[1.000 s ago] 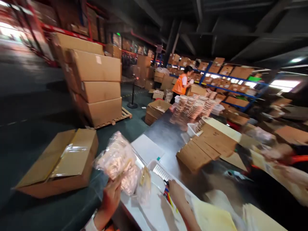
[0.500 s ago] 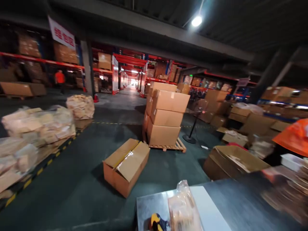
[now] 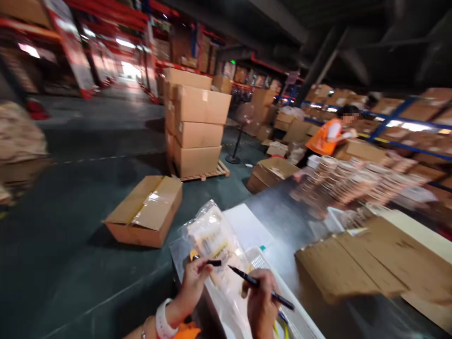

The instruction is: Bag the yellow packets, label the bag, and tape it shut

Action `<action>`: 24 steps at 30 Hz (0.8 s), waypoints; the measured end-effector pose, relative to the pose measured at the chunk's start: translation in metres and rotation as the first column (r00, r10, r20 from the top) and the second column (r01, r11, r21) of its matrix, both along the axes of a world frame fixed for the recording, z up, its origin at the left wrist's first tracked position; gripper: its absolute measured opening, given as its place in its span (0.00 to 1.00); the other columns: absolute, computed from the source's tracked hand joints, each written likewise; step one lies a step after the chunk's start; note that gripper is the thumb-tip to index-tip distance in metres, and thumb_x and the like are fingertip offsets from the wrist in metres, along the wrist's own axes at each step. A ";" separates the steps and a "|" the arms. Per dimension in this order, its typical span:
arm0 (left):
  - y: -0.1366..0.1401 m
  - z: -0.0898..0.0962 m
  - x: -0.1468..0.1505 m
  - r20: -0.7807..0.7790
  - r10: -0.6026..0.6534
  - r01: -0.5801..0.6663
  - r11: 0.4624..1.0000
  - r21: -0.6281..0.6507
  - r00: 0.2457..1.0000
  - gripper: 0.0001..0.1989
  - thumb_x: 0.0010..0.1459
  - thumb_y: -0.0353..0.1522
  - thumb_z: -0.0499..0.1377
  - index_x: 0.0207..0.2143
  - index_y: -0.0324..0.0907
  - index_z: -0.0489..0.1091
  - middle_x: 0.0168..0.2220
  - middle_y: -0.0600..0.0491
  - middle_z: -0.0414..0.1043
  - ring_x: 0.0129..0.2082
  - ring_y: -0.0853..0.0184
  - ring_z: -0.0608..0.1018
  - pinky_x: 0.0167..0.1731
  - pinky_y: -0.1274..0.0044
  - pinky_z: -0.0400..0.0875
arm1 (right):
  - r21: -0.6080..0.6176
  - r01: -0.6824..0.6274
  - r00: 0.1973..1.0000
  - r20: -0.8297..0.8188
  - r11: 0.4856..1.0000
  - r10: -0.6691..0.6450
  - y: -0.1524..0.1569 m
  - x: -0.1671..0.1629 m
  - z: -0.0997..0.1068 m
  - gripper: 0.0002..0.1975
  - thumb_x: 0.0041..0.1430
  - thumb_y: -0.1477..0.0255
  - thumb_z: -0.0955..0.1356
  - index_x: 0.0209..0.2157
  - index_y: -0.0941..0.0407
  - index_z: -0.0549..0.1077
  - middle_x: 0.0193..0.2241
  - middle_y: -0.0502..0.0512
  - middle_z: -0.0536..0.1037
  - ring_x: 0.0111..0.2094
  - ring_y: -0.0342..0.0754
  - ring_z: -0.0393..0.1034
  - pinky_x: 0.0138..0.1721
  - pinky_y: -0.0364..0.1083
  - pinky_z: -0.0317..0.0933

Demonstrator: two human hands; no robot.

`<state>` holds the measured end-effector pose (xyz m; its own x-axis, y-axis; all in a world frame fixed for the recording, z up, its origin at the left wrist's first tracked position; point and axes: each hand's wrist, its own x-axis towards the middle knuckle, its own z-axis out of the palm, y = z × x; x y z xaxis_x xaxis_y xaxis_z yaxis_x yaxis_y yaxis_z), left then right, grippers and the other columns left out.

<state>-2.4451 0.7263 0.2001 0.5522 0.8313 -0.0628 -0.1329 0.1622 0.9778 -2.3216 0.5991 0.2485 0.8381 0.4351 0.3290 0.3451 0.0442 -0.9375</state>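
In my right hand [image 3: 261,301] is a black marker pen [image 3: 252,281], its bare tip pointing left. My left hand [image 3: 195,281] pinches the black pen cap [image 3: 214,262], which is apart from the tip by a small gap. Both hands are above a clear plastic bag [image 3: 212,230] of pale pieces with a label on it, lying on the metal table [image 3: 271,212]. A white sheet [image 3: 243,223] lies beyond the bag. A white plastic basket [image 3: 293,308] with cords in it stands beside my right hand.
A taped cardboard box [image 3: 144,212] sits on the floor at left, with stacked cartons [image 3: 201,129] on a pallet behind. To the right are flattened cardboard [image 3: 353,263] and bundled stacks [image 3: 353,181]. Beyond them a person in an orange vest [image 3: 325,136] leans over a box.
The view has swung right and down. Both my hands have come into sight with the uncapped marker and its cap. The person in orange now shows more fully.
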 end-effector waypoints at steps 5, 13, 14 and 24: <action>0.005 0.002 -0.008 -0.063 0.012 -0.013 1.000 -0.022 0.998 0.38 0.40 0.65 0.69 0.35 0.41 0.84 0.38 0.40 0.86 0.42 0.49 0.86 0.47 0.66 0.82 | 0.250 0.149 0.966 -0.245 0.957 -0.086 0.022 -0.020 0.008 0.30 0.60 0.44 0.70 0.20 0.53 0.62 0.12 0.43 0.64 0.09 0.40 0.54 0.10 0.40 0.48; 0.004 0.008 -0.008 -0.033 0.002 0.002 0.993 0.121 0.999 0.32 0.42 0.62 0.71 0.31 0.42 0.85 0.34 0.41 0.85 0.36 0.52 0.88 0.39 0.71 0.85 | 0.184 0.129 0.991 0.005 0.975 -0.132 0.015 -0.017 0.009 0.32 0.65 0.48 0.69 0.16 0.54 0.61 0.09 0.44 0.60 0.11 0.39 0.51 0.13 0.40 0.46; 0.004 0.009 -0.008 -0.027 -0.011 0.015 0.988 0.156 1.000 0.31 0.43 0.61 0.70 0.31 0.42 0.85 0.33 0.41 0.85 0.35 0.53 0.88 0.37 0.73 0.85 | 0.167 0.121 0.990 0.045 0.978 -0.130 0.015 -0.017 0.010 0.33 0.66 0.48 0.69 0.16 0.54 0.61 0.10 0.44 0.61 0.12 0.38 0.52 0.14 0.40 0.48; 0.012 -0.004 -0.028 -0.182 -0.084 0.143 0.929 0.341 0.980 0.31 0.44 0.64 0.67 0.27 0.46 0.85 0.28 0.46 0.84 0.26 0.54 0.86 0.26 0.74 0.83 | 0.173 -0.044 0.995 0.099 0.984 0.027 0.022 -0.041 -0.010 0.32 0.71 0.51 0.62 0.15 0.53 0.57 0.08 0.43 0.58 0.11 0.38 0.52 0.16 0.39 0.49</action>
